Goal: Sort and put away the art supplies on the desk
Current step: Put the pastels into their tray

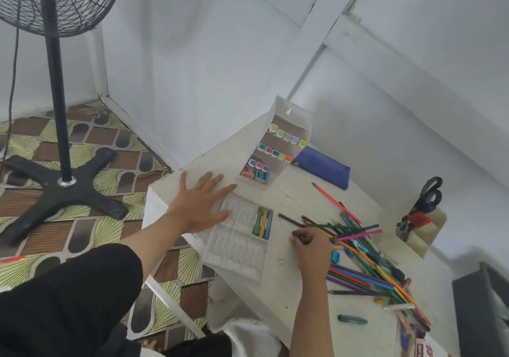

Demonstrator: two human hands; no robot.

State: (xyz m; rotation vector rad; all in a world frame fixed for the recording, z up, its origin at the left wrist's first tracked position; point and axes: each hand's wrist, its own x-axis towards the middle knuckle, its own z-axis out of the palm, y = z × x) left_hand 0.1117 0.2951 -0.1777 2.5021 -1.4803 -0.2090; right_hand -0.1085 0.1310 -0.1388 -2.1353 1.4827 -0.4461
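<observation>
My left hand (pixel 202 201) lies flat with fingers spread on the white desk (pixel 292 194), its fingertips at the edge of a white plastic crayon tray (pixel 237 249). A few crayons (pixel 264 223) lie in the tray's far compartment. My right hand (pixel 312 247) pinches a short dark crayon (pixel 298 236) just right of the tray. A heap of coloured pencils (pixel 366 257) spreads to its right. A white tiered box with marker caps (pixel 278 147) stands behind the tray.
A blue pencil pouch (pixel 323 168) lies by the wall. A white holder (pixel 425 225) with black scissors (pixel 429 194) stands at the right. A teal eraser (pixel 335 256) and a teal crayon (pixel 352 319) lie loose. A black fan (pixel 59 125) stands on the floor left.
</observation>
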